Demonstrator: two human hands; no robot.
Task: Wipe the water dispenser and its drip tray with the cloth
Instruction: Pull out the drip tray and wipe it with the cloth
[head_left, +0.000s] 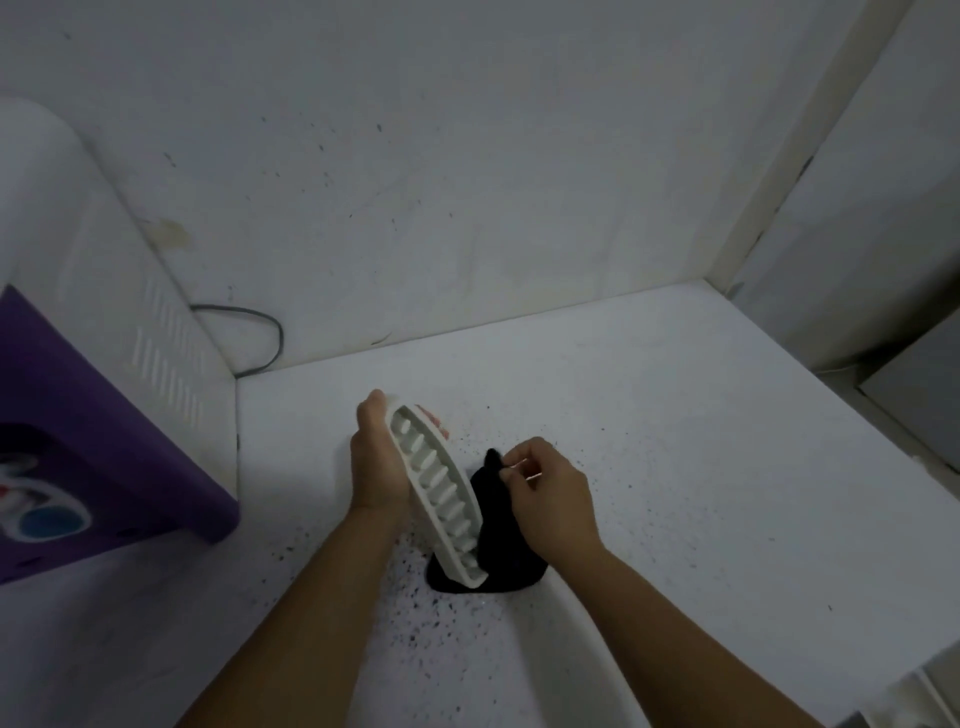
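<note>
Mid-counter (675, 415), well off its back edge, the left hand (376, 467) grips the drip tray (439, 486) tilted on its long edge, while the right hand (550, 496) pinches the black cloth (491, 561) bunched beside it. Loose grip, and the tray could topple; dark specks, possibly grime, may smear. The dispenser (104, 332) stands at the left.

Two bare forearms are seen, with no sleeves, gloves, watch or rings worn; the left hand (375, 462) and right hand (553, 493) are uncovered.
</note>
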